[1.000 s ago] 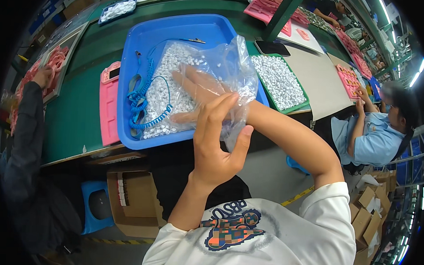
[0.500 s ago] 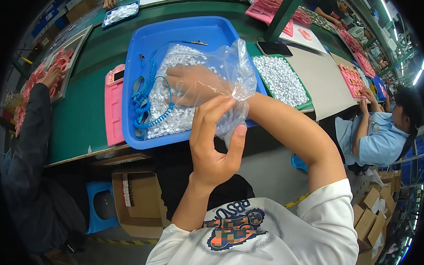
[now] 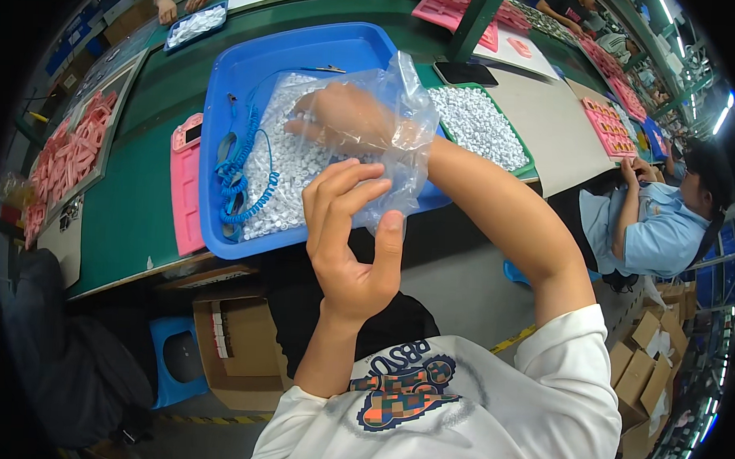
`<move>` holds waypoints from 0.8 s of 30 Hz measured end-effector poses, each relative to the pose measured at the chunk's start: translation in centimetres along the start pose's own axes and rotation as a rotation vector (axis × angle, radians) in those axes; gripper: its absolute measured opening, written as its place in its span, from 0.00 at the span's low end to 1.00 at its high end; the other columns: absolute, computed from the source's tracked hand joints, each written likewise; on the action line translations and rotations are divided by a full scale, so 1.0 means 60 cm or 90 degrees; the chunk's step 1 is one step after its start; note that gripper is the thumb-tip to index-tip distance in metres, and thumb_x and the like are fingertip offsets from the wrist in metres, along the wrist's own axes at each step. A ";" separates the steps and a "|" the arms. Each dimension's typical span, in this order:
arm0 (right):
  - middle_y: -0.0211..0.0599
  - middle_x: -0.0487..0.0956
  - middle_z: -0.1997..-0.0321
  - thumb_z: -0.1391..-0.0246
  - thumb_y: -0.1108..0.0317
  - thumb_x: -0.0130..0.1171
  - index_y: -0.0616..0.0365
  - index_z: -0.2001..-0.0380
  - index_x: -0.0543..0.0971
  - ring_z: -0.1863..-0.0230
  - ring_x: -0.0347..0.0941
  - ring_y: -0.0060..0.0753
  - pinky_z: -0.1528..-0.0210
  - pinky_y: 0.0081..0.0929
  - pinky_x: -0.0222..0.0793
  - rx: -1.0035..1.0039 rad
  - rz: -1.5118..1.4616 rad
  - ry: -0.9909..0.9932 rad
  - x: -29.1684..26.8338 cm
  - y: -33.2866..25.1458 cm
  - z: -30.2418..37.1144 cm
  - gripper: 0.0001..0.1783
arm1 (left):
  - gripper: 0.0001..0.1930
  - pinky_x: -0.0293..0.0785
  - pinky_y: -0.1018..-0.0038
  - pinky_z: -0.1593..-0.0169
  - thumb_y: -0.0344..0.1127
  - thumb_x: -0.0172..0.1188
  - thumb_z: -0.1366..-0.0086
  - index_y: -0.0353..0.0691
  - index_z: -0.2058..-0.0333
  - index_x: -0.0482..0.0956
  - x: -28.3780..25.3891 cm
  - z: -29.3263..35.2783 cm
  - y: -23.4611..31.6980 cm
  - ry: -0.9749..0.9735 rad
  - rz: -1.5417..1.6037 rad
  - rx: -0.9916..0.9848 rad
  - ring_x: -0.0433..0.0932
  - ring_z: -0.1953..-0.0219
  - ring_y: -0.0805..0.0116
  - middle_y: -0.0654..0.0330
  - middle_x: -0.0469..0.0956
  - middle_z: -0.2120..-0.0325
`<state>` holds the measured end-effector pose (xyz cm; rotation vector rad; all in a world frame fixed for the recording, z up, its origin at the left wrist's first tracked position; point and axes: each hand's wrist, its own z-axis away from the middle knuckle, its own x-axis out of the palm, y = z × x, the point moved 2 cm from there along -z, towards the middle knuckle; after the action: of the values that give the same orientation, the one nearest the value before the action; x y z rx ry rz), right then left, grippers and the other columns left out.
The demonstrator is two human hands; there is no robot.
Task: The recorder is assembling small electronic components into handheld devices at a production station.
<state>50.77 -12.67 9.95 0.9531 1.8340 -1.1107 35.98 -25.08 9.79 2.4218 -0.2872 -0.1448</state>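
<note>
My right hand [image 3: 343,115] is inside a clear plastic bag [image 3: 416,110], whose mouth bunches around the wrist. Through the film its fingers look loosely bent, with the thumb apart. Beneath it lies a heap of small white plastic pieces [image 3: 283,206] in a blue tray [image 3: 301,41]. My left hand [image 3: 347,245] is open just in front of the bag's near edge, fingers spread and palm turned toward the bag; whether the fingertips touch the film is hard to tell. A blue coiled cord [image 3: 242,168] with a clip rests on the left part of the tray.
A green tray of white pieces [image 3: 480,128] and a black phone [image 3: 465,74] lie right of the blue tray. Left are a pink panel [image 3: 188,195] and piled pink parts [image 3: 79,142]. A seated co-worker [image 3: 663,228] is at the right; a cardboard box [image 3: 245,359] stands below.
My right hand has drawn up inside the bag and its fingers have bent. My left hand has shifted slightly left and its fingers have spread. The left neighbour's arm has withdrawn from the pink parts.
</note>
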 end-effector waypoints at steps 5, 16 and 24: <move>0.45 0.84 0.73 0.31 0.51 0.55 0.60 0.70 0.82 0.76 0.78 0.47 0.67 0.41 0.75 0.036 -0.021 0.060 -0.011 0.001 0.017 0.23 | 0.14 0.67 0.58 0.36 0.28 0.61 0.40 0.38 0.54 0.80 0.010 0.002 0.000 0.005 0.012 -0.007 0.74 0.44 0.52 0.56 0.80 0.50; 0.43 0.85 0.76 0.33 0.48 0.54 0.57 0.78 0.84 0.81 0.76 0.48 0.77 0.41 0.70 -0.067 0.137 0.047 -0.023 -0.038 0.042 0.27 | 0.11 0.65 0.58 0.34 0.27 0.53 0.36 0.38 0.57 0.80 0.002 0.001 0.002 0.063 0.023 -0.014 0.73 0.42 0.54 0.54 0.82 0.54; 0.36 0.86 0.74 0.34 0.51 0.57 0.49 0.74 0.88 0.77 0.78 0.42 0.74 0.33 0.71 -0.067 0.058 0.096 -0.059 -0.027 0.168 0.20 | 0.09 0.66 0.58 0.36 0.27 0.53 0.36 0.40 0.59 0.79 -0.011 0.009 -0.009 0.069 0.052 -0.019 0.73 0.43 0.55 0.55 0.82 0.56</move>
<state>53.17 -23.23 10.42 1.0714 1.9295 -0.8988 35.34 -24.86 9.06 2.3737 -0.3316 0.0193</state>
